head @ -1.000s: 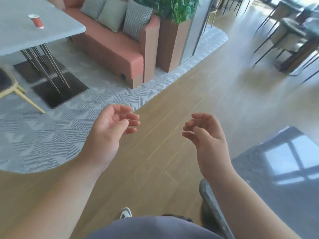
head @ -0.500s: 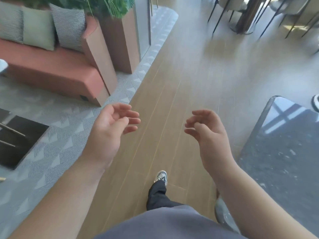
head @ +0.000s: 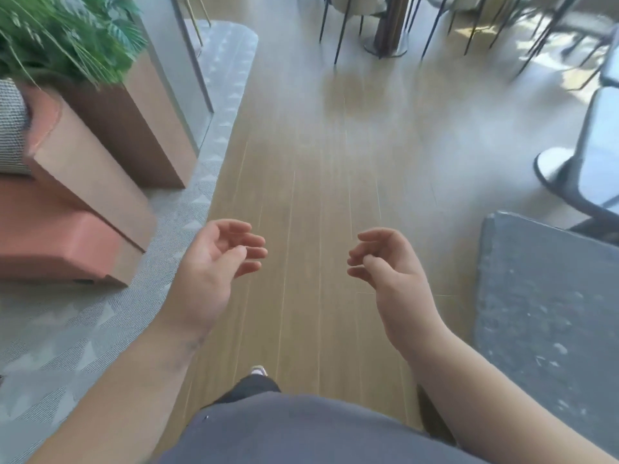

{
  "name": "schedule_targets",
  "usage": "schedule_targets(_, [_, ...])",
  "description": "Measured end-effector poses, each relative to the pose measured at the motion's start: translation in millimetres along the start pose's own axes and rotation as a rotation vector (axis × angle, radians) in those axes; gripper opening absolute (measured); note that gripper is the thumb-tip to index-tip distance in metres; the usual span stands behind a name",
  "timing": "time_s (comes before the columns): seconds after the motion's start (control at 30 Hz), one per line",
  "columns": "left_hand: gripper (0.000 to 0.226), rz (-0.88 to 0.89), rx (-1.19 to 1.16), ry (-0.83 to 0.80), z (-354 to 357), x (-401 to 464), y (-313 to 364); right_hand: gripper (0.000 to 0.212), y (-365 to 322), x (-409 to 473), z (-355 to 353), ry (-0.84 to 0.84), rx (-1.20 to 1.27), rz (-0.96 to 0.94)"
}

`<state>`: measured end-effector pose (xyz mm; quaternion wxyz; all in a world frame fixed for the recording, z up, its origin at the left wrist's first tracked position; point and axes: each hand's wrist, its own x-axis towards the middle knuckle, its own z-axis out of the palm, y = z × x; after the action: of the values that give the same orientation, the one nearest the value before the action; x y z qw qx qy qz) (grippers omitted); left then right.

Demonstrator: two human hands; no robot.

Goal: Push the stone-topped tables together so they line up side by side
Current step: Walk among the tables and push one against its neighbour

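Note:
A dark grey speckled stone-topped table [head: 549, 316] fills the lower right, its rough left edge running close to my right forearm. Beyond it at the right edge stands a second glossy table top [head: 599, 155] reflecting light, above a round dark base [head: 552, 169]. My left hand [head: 214, 272] and my right hand [head: 388, 272] hover over the wooden floor in the middle, palms facing each other, fingers loosely curled and apart. Neither hand holds or touches anything.
A coral sofa [head: 57, 242] with a patterned cushion, a brown planter [head: 134, 128] with green leaves and a grey patterned rug [head: 67, 346] lie to the left. Chairs with thin black legs [head: 338, 31] and a pedestal [head: 388, 38] stand far ahead. My shoe [head: 258, 370] shows below.
The view has swung to the right: the sofa and rug slid left, the light table with the red cup left the frame, and the second glossy top came into sight. My hands kept their pose.

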<state>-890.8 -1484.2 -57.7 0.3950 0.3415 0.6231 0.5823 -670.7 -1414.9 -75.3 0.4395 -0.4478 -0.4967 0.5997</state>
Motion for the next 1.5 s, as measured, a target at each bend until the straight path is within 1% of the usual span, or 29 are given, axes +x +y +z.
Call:
schedule_targets(0.13, [0.030, -0.039, -0.013, -0.133, 43.6, 88.3, -2.3, 0.030, 3.1, 61.8, -15.0, 0.145, -0.010, 0.019])
schedule_targets(0.3, [0.029, -0.031, -0.035, -0.318, 104.8, 214.7, 0.7, 0.029, 2.5, 155.2, -28.4, 0.344, 0.008, 0.009])
schedule_targets(0.43, [0.031, -0.071, 0.001, -0.531, 161.1, 311.2, 9.0, 0.030, -9.7, 232.9, -41.1, 0.493, 0.002, 0.005])
schedule_targets(0.6, [0.029, -0.102, 0.048, -0.779, 242.3, 394.9, 22.8, 0.029, -26.6, 294.9, -63.7, 0.701, 0.055, -0.005])
schedule_targets(0.77, [0.027, -0.154, 0.076, -1.009, 332.6, 425.3, 22.5, 0.029, -22.5, 312.1, -104.5, 0.929, 0.137, 0.024])
schedule_targets(0.87, [0.025, -0.197, 0.157, -1.139, 392.5, 428.9, 11.2, 0.031, -16.3, 321.1, -136.5, 1.080, 0.194, 0.027])
schedule_targets(0.9, [0.027, -0.210, 0.189, -1.176, 413.6, 429.2, 5.9, 0.032, -13.3, 323.9, -148.0, 1.125, 0.219, 0.032])
schedule_targets(0.97, [0.029, -0.234, 0.235, -1.241, 456.5, 429.6, -3.9, 0.033, -5.1, 329.8, -171.6, 1.197, 0.264, 0.032])
schedule_targets(1.1, [0.026, -0.281, 0.269, -1.370, 542.8, 435.4, -21.5, 0.032, 17.2, 346.7, -227.2, 1.328, 0.346, 0.056])
schedule_targets(1.17, [0.029, -0.293, 0.310, -1.398, 587.6, 443.2, -28.9, 0.030, 26.3, 360.3, -264.5, 1.380, 0.393, 0.074])
schedule_targets(1.27, [0.026, -0.307, 0.409, -1.400, 651.7, 455.9, -33.9, 0.036, 26.4, 384.9, -324.2, 1.432, 0.481, 0.116])
schedule_targets(1.33, [0.031, -0.333, 0.462, -1.424, 691.2, 460.3, -37.3, 0.037, 22.6, 400.0, -358.1, 1.449, 0.531, 0.103])
schedule_targets(1.4, [0.034, -0.347, 0.536, -1.463, 724.6, 460.3, -44.8, 0.036, 19.8, 411.9, -383.5, 1.462, 0.582, 0.107])
schedule_targets(1.5, [0.026, -0.417, 0.665, -1.467, 763.8, 452.1, -67.9, 0.033, 21.6, 417.6, -406.3, 1.496, 0.772, 0.136])
